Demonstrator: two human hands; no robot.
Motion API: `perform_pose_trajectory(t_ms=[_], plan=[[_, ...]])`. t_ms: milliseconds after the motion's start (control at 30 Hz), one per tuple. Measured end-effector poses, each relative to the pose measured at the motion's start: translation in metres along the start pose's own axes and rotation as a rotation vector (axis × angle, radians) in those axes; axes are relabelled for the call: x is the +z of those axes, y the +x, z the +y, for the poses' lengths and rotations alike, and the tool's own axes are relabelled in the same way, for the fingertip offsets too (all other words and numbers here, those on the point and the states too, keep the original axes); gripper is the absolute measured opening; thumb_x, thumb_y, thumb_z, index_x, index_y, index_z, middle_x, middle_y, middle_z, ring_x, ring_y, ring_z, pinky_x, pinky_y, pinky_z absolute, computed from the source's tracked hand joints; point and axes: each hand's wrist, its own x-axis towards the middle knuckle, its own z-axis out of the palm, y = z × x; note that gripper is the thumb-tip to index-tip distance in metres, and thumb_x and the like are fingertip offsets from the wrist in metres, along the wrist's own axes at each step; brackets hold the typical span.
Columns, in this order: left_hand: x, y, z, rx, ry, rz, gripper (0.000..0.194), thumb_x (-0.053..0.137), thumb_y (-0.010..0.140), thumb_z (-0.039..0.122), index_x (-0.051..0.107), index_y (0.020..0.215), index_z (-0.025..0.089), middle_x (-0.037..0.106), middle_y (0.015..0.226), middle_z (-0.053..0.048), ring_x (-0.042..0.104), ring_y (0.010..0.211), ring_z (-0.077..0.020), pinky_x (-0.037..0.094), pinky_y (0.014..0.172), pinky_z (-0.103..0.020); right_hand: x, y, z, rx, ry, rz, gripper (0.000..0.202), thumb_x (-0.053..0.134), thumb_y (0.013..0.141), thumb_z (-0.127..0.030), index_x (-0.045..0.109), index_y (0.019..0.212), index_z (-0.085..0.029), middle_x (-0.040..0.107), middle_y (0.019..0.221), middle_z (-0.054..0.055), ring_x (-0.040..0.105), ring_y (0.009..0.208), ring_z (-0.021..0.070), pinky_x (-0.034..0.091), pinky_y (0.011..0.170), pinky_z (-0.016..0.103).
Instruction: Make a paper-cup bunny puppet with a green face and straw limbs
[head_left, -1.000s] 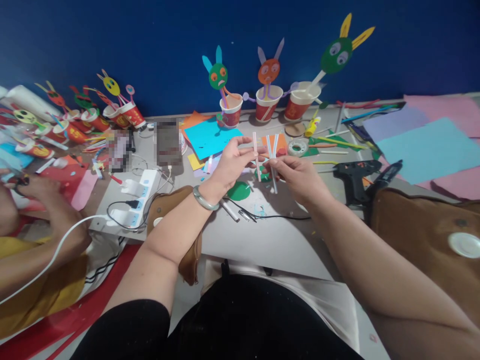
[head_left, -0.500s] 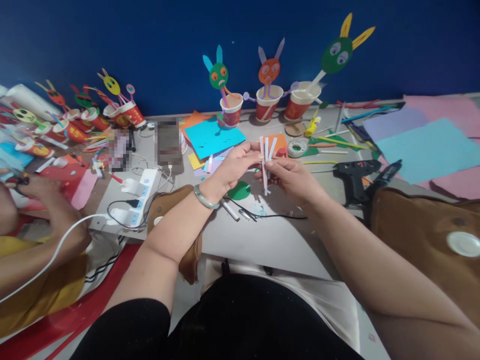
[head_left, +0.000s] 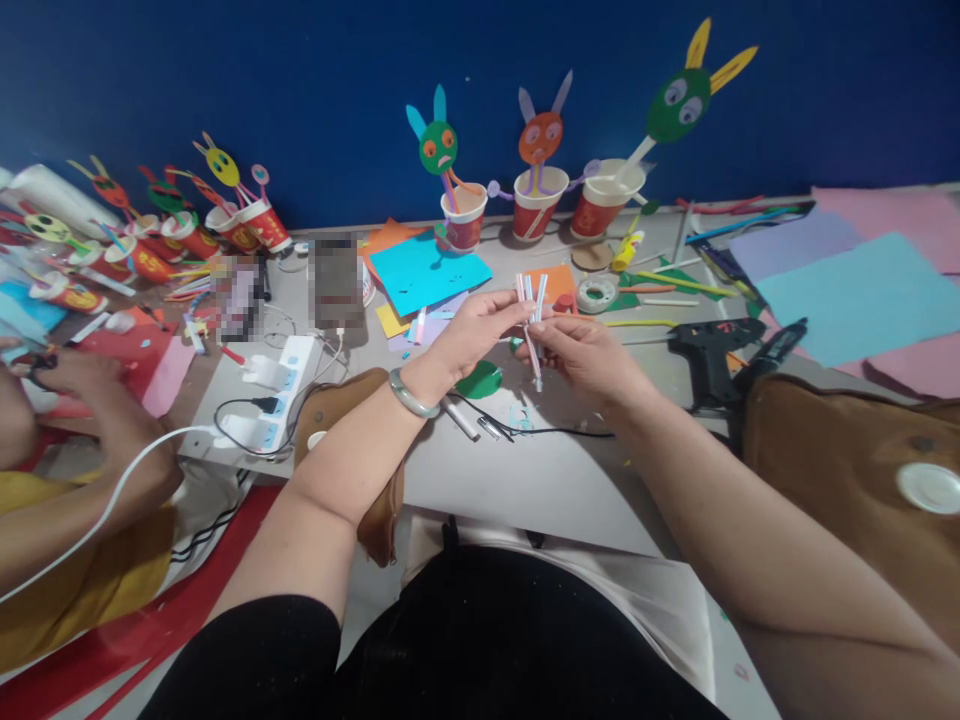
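Note:
Several thin pale strips (head_left: 537,372), white with pink and lilac tones, are bunched upright between both hands over the table. My left hand (head_left: 487,328) pinches them near the top from the left. From the right, my right hand (head_left: 574,350) has its fingers closed on the same bundle, a little lower. The strips' upper ends fan apart slightly and the lower ends meet. Below and left of them lies a green paper oval (head_left: 480,380). A roll of tape (head_left: 597,294) lies just beyond my right hand.
Paper cups with puppet figures (head_left: 540,205) line the back wall. A black glue gun (head_left: 709,355) and brown bag (head_left: 840,460) are at right. Left are a power strip (head_left: 289,385) and another person's hands (head_left: 71,375). Blue paper (head_left: 427,272) lies behind my left hand.
The strips' upper ends have drawn closer together, and the bundle's lower end has shifted slightly right. Both hands have moved a little closer together and still hold it.

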Motion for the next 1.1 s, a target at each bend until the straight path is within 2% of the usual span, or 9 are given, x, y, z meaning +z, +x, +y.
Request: perform_pose_trajectory(t_ms=[100,267,467,567,700,767,867,967,1100], plan=[[0.0005,0.0004,-0.0022,0.001,0.008,0.034,0.028,0.086,0.096,0.040,0.081,0.091,0.013,0.083,0.093,-0.006,0.076,0.087,-0.0128,0.059,0.086,-0.026,0.0014,0.0006,0.0010,-0.022,-0.025,-0.008,0.069,0.099,0.055,-0.084,0.082,0.075,-0.020,0.081,0.080,0.007,0.065,0.067,0.0134,0.053,0.062,0.026],[0.0008,0.0004,-0.0041,0.022,-0.033,0.009,0.036,0.088,0.094,0.047,0.080,0.086,0.013,0.079,0.083,-0.002,0.064,0.065,-0.0067,0.056,0.070,-0.022,0.0019,0.0008,0.0015,-0.033,-0.036,-0.021,0.070,0.098,0.051,-0.086,0.084,0.073,-0.021,0.080,0.079,0.007,0.059,0.063,0.0124,0.051,0.060,0.027],[0.0019,-0.0023,0.0001,-0.001,-0.026,0.031,0.036,0.085,0.097,0.047,0.080,0.087,0.013,0.077,0.080,-0.001,0.062,0.060,-0.0071,0.053,0.064,-0.023,0.0016,0.0001,0.0017,-0.014,0.000,-0.077,0.068,0.098,0.057,-0.085,0.081,0.070,-0.021,0.082,0.081,0.008,0.067,0.070,0.0151,0.055,0.066,0.027],[0.0016,-0.0027,0.0022,-0.005,-0.014,0.057,0.033,0.083,0.100,0.044,0.082,0.089,0.013,0.080,0.083,-0.003,0.067,0.066,-0.0088,0.055,0.070,-0.024,0.0019,-0.0002,0.0013,-0.008,0.024,-0.097,0.067,0.098,0.058,-0.084,0.080,0.069,-0.020,0.081,0.079,0.009,0.068,0.070,0.0155,0.056,0.067,0.027],[0.0009,-0.0023,0.0047,-0.049,-0.002,0.058,0.028,0.083,0.099,0.041,0.084,0.095,0.013,0.085,0.097,-0.007,0.080,0.097,-0.0162,0.060,0.096,-0.030,0.0003,-0.0004,-0.0005,-0.024,-0.017,-0.076,0.069,0.097,0.057,-0.085,0.080,0.068,-0.019,0.083,0.082,0.009,0.066,0.067,0.0144,0.055,0.065,0.027],[0.0004,-0.0021,0.0047,-0.059,0.008,0.049,0.027,0.084,0.099,0.041,0.086,0.098,0.013,0.086,0.102,-0.008,0.080,0.104,-0.0176,0.060,0.101,-0.031,-0.0013,-0.0010,-0.0023,-0.036,-0.058,-0.076,0.069,0.095,0.060,-0.086,0.081,0.068,-0.019,0.084,0.085,0.010,0.067,0.068,0.0151,0.056,0.066,0.028],[-0.0004,-0.0018,0.0030,-0.046,0.018,0.032,0.029,0.085,0.098,0.041,0.086,0.096,0.012,0.086,0.099,-0.008,0.078,0.090,-0.0142,0.059,0.086,-0.026,-0.0035,-0.0031,-0.0051,-0.061,-0.118,-0.079,0.067,0.093,0.065,-0.085,0.081,0.069,-0.019,0.084,0.088,0.010,0.067,0.070,0.0157,0.056,0.068,0.029],[-0.0009,-0.0016,0.0012,-0.027,0.017,-0.002,0.034,0.085,0.098,0.045,0.085,0.093,0.011,0.083,0.093,-0.007,0.069,0.070,-0.0091,0.052,0.067,-0.023,-0.0045,-0.0050,-0.0067,-0.067,-0.153,-0.074,0.065,0.092,0.069,-0.084,0.082,0.071,-0.020,0.085,0.089,0.010,0.068,0.072,0.0161,0.057,0.070,0.030],[-0.0008,-0.0018,0.0009,-0.002,0.017,-0.005,0.036,0.085,0.098,0.047,0.084,0.088,0.013,0.078,0.080,-0.002,0.062,0.062,-0.0067,0.052,0.066,-0.022,-0.0033,-0.0049,-0.0074,-0.039,-0.112,-0.071,0.067,0.090,0.069,-0.086,0.083,0.077,-0.019,0.084,0.089,0.011,0.074,0.077,0.0209,0.060,0.070,0.032]])
